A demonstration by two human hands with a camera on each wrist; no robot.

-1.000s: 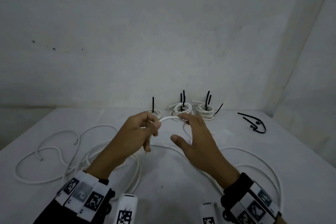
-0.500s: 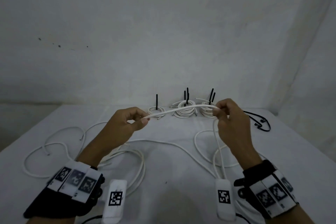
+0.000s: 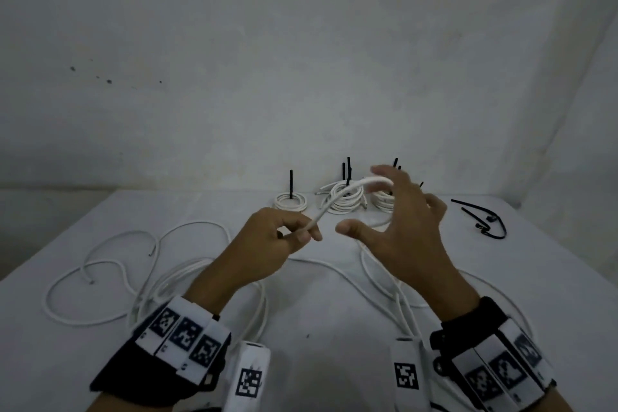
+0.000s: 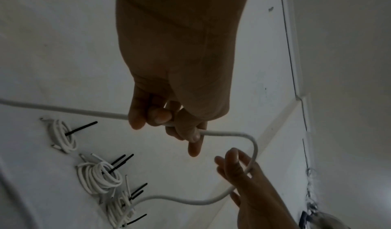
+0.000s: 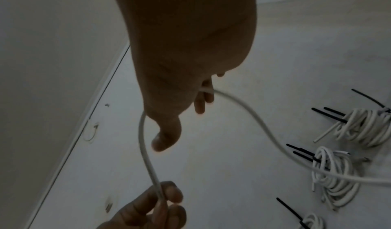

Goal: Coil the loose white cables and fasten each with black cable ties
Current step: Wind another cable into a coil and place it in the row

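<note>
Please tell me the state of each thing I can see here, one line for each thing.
left hand: pinches the white cable near its end.
right hand: fingers spread, cable looped over them.
white cable: lifted, bent in an arc between both hands.
three coils: tied with black ties, lying on the table.
loose cables: uncoiled on the table.
spare ties: unused, lying at the right.

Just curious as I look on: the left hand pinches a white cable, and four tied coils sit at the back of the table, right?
Not quite. The left hand does pinch the cable, but the head view shows three tied coils at the back, not four.
</note>
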